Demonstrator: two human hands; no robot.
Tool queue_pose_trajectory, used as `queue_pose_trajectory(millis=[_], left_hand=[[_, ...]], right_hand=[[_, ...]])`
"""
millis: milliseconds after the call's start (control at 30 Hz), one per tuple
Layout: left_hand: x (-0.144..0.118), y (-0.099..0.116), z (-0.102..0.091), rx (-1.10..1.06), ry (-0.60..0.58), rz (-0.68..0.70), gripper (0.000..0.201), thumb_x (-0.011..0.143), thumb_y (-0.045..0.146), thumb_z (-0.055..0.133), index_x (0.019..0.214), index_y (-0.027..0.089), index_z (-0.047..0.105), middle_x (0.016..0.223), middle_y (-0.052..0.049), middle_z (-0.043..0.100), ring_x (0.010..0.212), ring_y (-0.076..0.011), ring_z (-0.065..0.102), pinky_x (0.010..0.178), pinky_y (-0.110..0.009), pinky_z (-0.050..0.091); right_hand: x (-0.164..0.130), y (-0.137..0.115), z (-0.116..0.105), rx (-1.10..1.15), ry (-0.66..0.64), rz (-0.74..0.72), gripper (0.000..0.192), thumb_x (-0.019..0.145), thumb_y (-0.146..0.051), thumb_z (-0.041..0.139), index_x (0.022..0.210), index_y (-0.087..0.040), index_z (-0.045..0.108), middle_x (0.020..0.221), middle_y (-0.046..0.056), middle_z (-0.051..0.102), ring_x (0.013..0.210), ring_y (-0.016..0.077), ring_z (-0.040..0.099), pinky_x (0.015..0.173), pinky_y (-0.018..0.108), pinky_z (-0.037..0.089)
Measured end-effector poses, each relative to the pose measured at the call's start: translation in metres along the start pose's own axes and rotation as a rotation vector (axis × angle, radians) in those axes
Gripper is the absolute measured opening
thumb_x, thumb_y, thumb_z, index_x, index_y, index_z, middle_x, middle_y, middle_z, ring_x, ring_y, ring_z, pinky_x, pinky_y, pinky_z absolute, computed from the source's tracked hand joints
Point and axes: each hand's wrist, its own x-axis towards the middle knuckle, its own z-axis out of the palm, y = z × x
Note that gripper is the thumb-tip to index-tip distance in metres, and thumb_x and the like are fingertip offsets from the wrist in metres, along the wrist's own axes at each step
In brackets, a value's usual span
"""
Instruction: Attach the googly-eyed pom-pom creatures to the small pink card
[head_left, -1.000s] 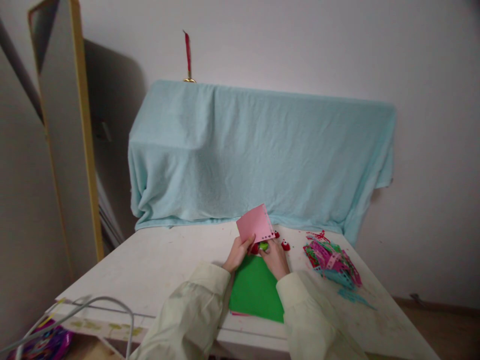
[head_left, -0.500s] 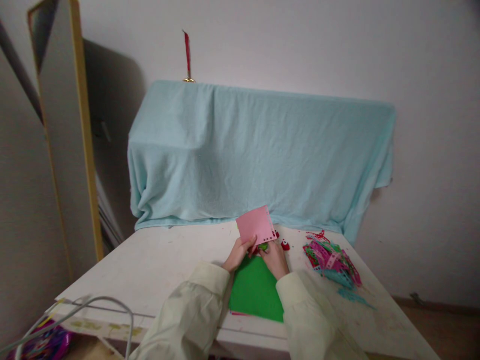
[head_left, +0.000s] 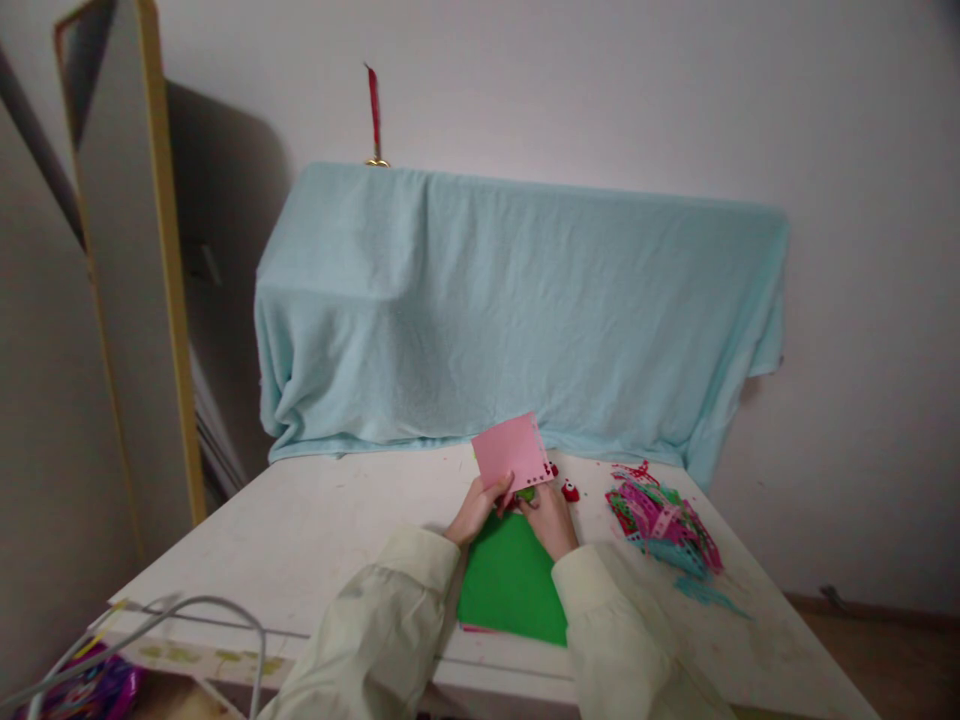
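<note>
A pink sheet of paper (head_left: 510,450) is tilted up, with a row of small punched holes along its lower edge and more along its right edge. My left hand (head_left: 481,505) pinches its lower left part, thumb on top. My right hand (head_left: 550,518) is closed round a small green craft punch (head_left: 527,494) at the paper's lower edge; fingers and paper partly hide the punch. Below both hands lies a stack of paper with a green sheet (head_left: 514,580) on top. Beyond my right hand sits a small red punch (head_left: 570,491), with another red piece (head_left: 553,469) partly behind the paper.
A pile of punched paper strips (head_left: 664,520) in pink, green, red and blue lies on the right of the white table (head_left: 337,520). A light blue cloth (head_left: 525,310) covers something at the back. A grey cable (head_left: 202,600) loops over the front left edge.
</note>
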Motion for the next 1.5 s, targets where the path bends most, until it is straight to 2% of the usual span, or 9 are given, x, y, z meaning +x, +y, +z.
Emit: queue_pose_trajectory(millis=[100,200,300,467,800,933,1100,1333,1500], left_hand=[[0.001,-0.003,-0.002,0.004,0.037,0.004,0.056,0.086,0.056,0.041,0.049,0.015,0.049,0.047,-0.003,0.049,0.049,-0.0139,0.048,0.058,-0.027,0.038],[0.004,-0.004,-0.006,0.037,0.21,-0.005,0.053,0.084,0.059,0.043,0.055,0.016,0.05,0.049,-0.001,0.049,0.048,-0.0124,0.045,0.054,-0.025,0.035],[0.007,-0.005,-0.013,0.083,0.361,0.013,0.053,0.083,0.061,0.041,0.056,0.016,0.049,0.05,0.001,0.048,0.049,-0.0117,0.044,0.053,-0.024,0.034],[0.007,-0.008,-0.016,0.095,0.372,0.03,0.053,0.084,0.061,0.038,0.063,0.016,0.053,0.049,0.001,0.047,0.049,-0.012,0.045,0.054,-0.024,0.036],[0.009,-0.009,-0.02,0.109,0.457,0.053,0.046,0.083,0.057,0.043,0.08,0.015,0.06,0.049,0.003,0.047,0.045,-0.0117,0.045,0.05,-0.024,0.035],[0.014,-0.02,-0.029,0.13,0.593,0.045,0.032,0.083,0.04,0.043,0.086,0.014,0.061,0.048,0.003,0.047,0.045,-0.0127,0.046,0.048,-0.023,0.036],[0.021,-0.035,-0.037,0.073,0.662,0.031,0.019,0.073,0.025,0.042,0.082,0.015,0.057,0.046,0.005,0.046,0.042,-0.0123,0.045,0.044,-0.022,0.035],[0.022,-0.034,-0.034,0.036,0.641,0.028,0.017,0.076,0.032,0.045,0.073,0.016,0.052,0.043,0.006,0.044,0.037,-0.0115,0.044,0.041,-0.021,0.034],[0.022,-0.035,-0.035,0.058,0.62,0.018,0.015,0.076,0.029,0.045,0.073,0.016,0.051,0.045,0.005,0.045,0.037,-0.0112,0.044,0.039,-0.021,0.035]], right_hand=[[0.0,-0.002,-0.003,0.056,0.016,-0.038,0.034,0.07,-0.015,0.06,0.103,-0.019,0.062,0.101,0.009,0.062,0.09,0.0228,0.06,0.077,0.032,0.048],[0.001,-0.004,-0.005,0.094,0.041,-0.033,0.04,0.068,-0.014,0.062,0.107,-0.021,0.061,0.103,0.007,0.061,0.092,0.0221,0.06,0.08,0.032,0.047],[0.001,-0.005,-0.006,0.122,0.038,-0.006,0.037,0.068,-0.016,0.061,0.105,-0.022,0.062,0.103,0.006,0.06,0.079,0.019,0.061,0.077,0.031,0.049],[-0.001,-0.014,-0.01,0.193,0.014,-0.057,0.034,0.073,-0.018,0.06,0.107,-0.022,0.061,0.105,0.006,0.059,0.056,0.012,0.055,0.069,0.03,0.049],[0.001,-0.029,-0.03,0.234,0.241,-0.08,0.022,0.088,-0.022,0.043,0.099,-0.018,0.061,0.096,0.008,0.06,0.079,0.0179,0.057,0.075,0.029,0.046],[0.002,-0.024,-0.03,0.224,0.314,-0.044,0.022,0.088,-0.022,0.042,0.1,-0.017,0.061,0.095,0.009,0.06,0.079,0.0183,0.057,0.077,0.031,0.045],[0.003,-0.016,-0.028,0.166,0.362,-0.044,0.024,0.087,-0.019,0.041,0.102,-0.017,0.06,0.096,0.009,0.061,0.086,0.0204,0.057,0.081,0.034,0.045],[0.004,-0.019,-0.014,-0.05,0.119,-0.357,0.043,0.084,-0.013,0.045,0.125,-0.024,0.052,0.13,0.008,0.05,0.124,0.0234,0.04,0.106,0.045,0.03],[-0.002,-0.013,-0.001,-0.164,0.032,-0.394,0.046,0.081,-0.013,0.049,0.125,-0.026,0.054,0.141,0.008,0.038,0.135,0.0276,0.024,0.108,0.05,0.025]])
